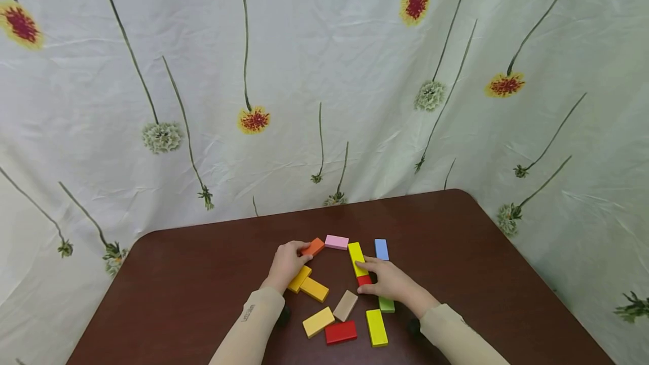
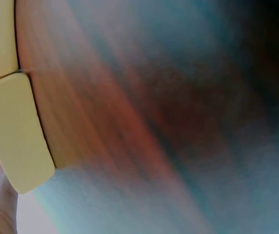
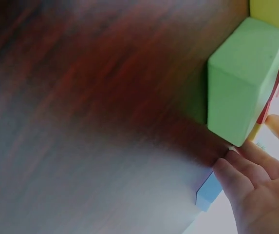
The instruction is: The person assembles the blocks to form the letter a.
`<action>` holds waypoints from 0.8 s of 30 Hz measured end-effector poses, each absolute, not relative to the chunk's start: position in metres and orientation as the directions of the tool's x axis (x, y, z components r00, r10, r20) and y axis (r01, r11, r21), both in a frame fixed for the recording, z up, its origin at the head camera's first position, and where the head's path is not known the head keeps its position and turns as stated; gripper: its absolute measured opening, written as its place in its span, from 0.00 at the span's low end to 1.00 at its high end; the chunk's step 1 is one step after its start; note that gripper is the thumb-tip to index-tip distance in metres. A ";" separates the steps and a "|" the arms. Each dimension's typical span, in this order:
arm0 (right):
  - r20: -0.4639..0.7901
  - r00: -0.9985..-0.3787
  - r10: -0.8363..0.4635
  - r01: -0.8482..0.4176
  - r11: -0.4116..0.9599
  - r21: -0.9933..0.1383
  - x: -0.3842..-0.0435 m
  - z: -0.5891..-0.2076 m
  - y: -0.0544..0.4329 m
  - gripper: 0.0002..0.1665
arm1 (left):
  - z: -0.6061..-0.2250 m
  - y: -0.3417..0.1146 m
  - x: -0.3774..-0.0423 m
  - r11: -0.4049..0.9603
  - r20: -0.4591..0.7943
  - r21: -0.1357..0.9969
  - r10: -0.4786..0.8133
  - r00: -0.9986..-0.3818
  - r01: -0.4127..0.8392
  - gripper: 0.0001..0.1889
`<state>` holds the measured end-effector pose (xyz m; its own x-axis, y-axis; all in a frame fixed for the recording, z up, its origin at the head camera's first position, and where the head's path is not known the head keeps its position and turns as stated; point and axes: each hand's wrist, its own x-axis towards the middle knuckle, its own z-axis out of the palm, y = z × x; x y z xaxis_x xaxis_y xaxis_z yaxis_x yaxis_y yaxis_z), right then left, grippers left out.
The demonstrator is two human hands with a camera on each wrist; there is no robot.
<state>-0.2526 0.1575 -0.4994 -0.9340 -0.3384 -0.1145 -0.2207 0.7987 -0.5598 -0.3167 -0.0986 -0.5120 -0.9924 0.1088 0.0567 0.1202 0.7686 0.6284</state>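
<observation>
My left hand (image 1: pixel 286 263) pinches an orange block (image 1: pixel 315 245) by its near end, between thumb and fingers. Next to that block lies a pink block (image 1: pixel 337 242). My right hand (image 1: pixel 390 280) has its thumb and index finger about a red block (image 1: pixel 364 280), partly hidden under the hand, which meets the end of a long yellow block (image 1: pixel 357 255). The right wrist view shows the fingers (image 3: pixel 249 178) beside a green block (image 3: pixel 236 83). Two amber-yellow blocks (image 1: pixel 314 289) touch each other near my left wrist. In the left wrist view, a pale yellow block (image 2: pixel 17 131) partly hides the hand.
Beyond my right hand is a blue block (image 1: pixel 381 249). Nearer to me lie a tan block (image 1: pixel 346 305), a pale yellow block (image 1: pixel 318 321), another red block (image 1: pixel 341 332) and a bright yellow block (image 1: pixel 377 328). A flowered cloth (image 1: pixel 294 72) hangs behind the dark table (image 1: pixel 192 275).
</observation>
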 end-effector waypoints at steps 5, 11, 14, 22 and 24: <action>-0.122 -0.932 -0.342 -0.218 0.796 -0.565 -0.252 -0.500 0.158 0.38 | -0.512 -0.099 -0.315 0.765 0.061 0.632 0.109 -0.992 0.124 0.18; -0.118 -0.935 -0.335 -0.207 0.784 -0.585 -0.253 -0.497 0.162 0.36 | -0.510 -0.097 -0.313 0.775 0.086 0.616 0.112 -0.990 0.141 0.18; -0.114 -0.937 -0.329 -0.206 0.788 -0.580 -0.254 -0.497 0.164 0.34 | -0.510 -0.097 -0.314 0.769 0.074 0.625 0.108 -0.991 0.131 0.18; -0.146 -0.942 -0.302 -0.163 0.794 -0.586 -0.257 -0.500 0.164 0.32 | -0.512 -0.098 -0.318 0.771 0.054 0.625 0.110 -0.992 0.119 0.18; -0.152 -0.945 -0.291 -0.149 0.793 -0.591 -0.257 -0.500 0.164 0.32 | -0.513 -0.099 -0.318 0.774 0.054 0.621 0.116 -0.992 0.124 0.18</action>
